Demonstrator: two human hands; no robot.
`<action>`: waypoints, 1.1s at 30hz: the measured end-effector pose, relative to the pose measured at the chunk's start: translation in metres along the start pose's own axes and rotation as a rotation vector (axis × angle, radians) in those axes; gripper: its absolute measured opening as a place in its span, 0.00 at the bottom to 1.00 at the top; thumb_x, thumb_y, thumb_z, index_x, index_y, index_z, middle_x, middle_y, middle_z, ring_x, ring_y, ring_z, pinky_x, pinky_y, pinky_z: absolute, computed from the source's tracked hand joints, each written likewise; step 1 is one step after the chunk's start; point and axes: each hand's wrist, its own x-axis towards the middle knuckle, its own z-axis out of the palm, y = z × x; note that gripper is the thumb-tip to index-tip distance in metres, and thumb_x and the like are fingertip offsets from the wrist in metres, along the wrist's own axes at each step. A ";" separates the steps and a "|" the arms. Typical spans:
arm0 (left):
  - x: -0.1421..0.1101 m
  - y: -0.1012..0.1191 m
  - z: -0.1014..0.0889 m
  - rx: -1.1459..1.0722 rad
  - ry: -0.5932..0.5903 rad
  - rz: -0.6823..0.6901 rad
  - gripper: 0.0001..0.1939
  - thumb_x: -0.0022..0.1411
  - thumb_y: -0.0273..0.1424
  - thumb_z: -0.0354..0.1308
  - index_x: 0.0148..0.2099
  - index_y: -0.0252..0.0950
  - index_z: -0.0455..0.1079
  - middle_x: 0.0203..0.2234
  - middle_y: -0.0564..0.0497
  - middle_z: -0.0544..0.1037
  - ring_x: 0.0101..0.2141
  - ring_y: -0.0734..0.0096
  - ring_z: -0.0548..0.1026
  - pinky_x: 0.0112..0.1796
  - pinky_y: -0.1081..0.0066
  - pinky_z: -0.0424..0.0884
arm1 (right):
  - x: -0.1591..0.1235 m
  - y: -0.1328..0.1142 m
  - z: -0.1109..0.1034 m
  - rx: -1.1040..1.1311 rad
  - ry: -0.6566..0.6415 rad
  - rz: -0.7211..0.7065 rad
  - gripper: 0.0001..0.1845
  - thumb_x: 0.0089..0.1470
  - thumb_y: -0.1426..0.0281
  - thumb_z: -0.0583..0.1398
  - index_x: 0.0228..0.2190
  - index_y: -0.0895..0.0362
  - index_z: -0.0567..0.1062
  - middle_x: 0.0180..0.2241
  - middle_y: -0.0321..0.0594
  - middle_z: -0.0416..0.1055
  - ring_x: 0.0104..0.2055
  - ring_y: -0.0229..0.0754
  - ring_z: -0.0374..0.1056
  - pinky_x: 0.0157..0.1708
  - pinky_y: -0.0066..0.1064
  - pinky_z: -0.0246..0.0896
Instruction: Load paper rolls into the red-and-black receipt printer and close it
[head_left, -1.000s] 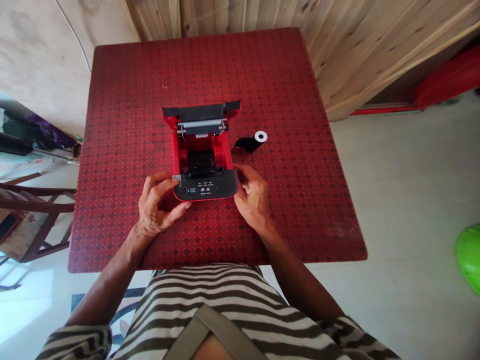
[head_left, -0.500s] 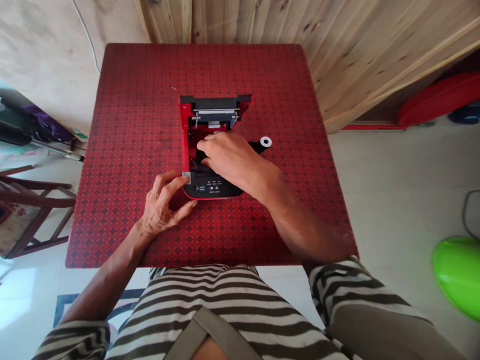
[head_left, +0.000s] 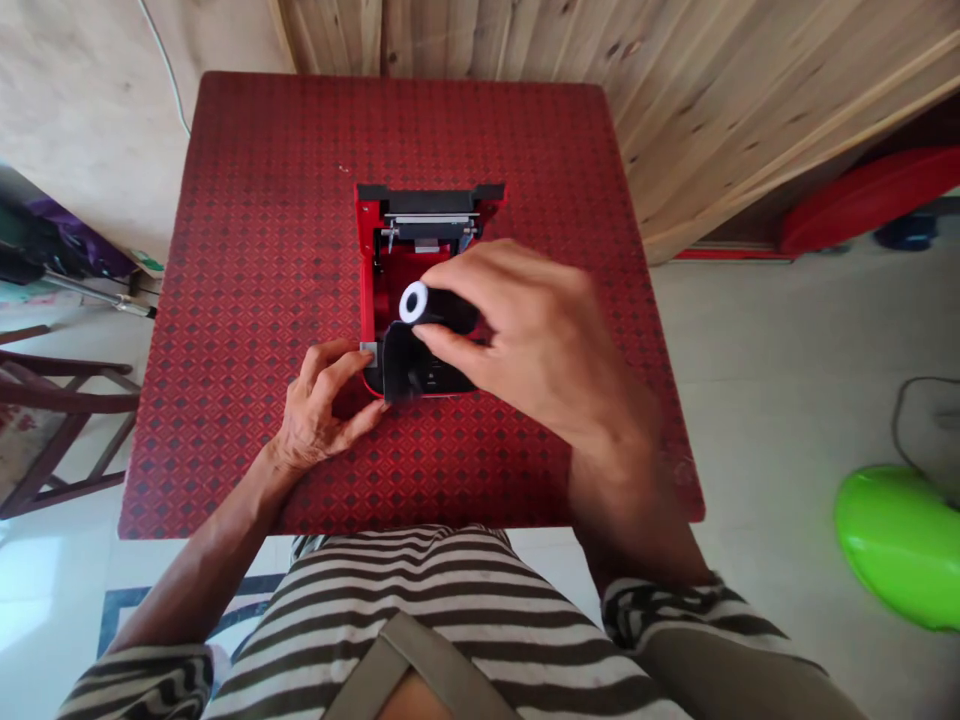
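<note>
A red and black label printer (head_left: 366, 300) stands on the table with its lid (head_left: 431, 205) raised. My left hand (head_left: 322, 405) grips its near left corner, fingers on the grey latch (head_left: 368, 353) and thumb against the front edge. Over the open bay, my right hand (head_left: 532, 330) pinches a black ribbon roll (head_left: 450, 308) between thumb and fingers, its white-rimmed core end facing left. A loose flap of black ribbon (head_left: 401, 365) hangs from the roll across the front panel, covering much of it. The right part of the bay is hidden by my right hand.
The table (head_left: 247, 200) has a red patterned cover and stands close to a wooden plank wall (head_left: 480, 35). A wooden chair (head_left: 67, 420) is at the left. To the right on the floor is a bright green rounded object (head_left: 892, 540).
My right hand has come up out of the printer bay and now holds the ribbon roll, with ribbon hanging loose. The roll end seen right of the printer no longer shows there. My left hand stays put.
</note>
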 end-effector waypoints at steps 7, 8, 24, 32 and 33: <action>0.003 -0.001 -0.001 -0.021 0.000 0.003 0.36 0.65 0.39 0.74 0.70 0.43 0.65 0.52 0.42 0.81 0.51 0.57 0.82 0.48 0.59 0.85 | -0.091 0.043 -0.009 0.362 0.312 0.398 0.14 0.57 0.68 0.72 0.44 0.48 0.78 0.43 0.35 0.82 0.45 0.45 0.81 0.49 0.41 0.80; 0.004 -0.001 -0.001 -0.030 -0.002 0.003 0.36 0.64 0.39 0.74 0.70 0.42 0.66 0.52 0.41 0.81 0.51 0.56 0.82 0.47 0.59 0.85 | -0.104 0.048 -0.003 0.406 0.308 0.451 0.14 0.56 0.68 0.72 0.44 0.49 0.78 0.43 0.35 0.82 0.45 0.44 0.81 0.49 0.41 0.80; 0.002 -0.001 -0.003 -0.038 -0.023 -0.048 0.35 0.64 0.41 0.75 0.68 0.43 0.67 0.53 0.40 0.80 0.52 0.53 0.82 0.47 0.56 0.85 | -0.148 0.055 0.022 0.384 -0.044 0.550 0.28 0.50 0.62 0.77 0.52 0.50 0.80 0.50 0.42 0.85 0.43 0.48 0.84 0.48 0.47 0.83; 0.001 -0.002 -0.003 -0.011 -0.026 -0.039 0.34 0.65 0.43 0.74 0.67 0.43 0.67 0.53 0.41 0.81 0.51 0.54 0.83 0.47 0.57 0.85 | -0.101 0.133 0.025 0.417 0.385 0.566 0.19 0.57 0.58 0.72 0.48 0.51 0.82 0.49 0.45 0.85 0.52 0.50 0.82 0.54 0.48 0.79; 0.001 -0.002 -0.003 -0.013 -0.021 -0.035 0.34 0.64 0.42 0.74 0.67 0.43 0.67 0.53 0.40 0.81 0.51 0.54 0.83 0.47 0.57 0.85 | -0.091 0.146 0.034 0.409 0.430 0.554 0.22 0.54 0.59 0.73 0.49 0.51 0.82 0.51 0.45 0.84 0.54 0.50 0.81 0.55 0.49 0.79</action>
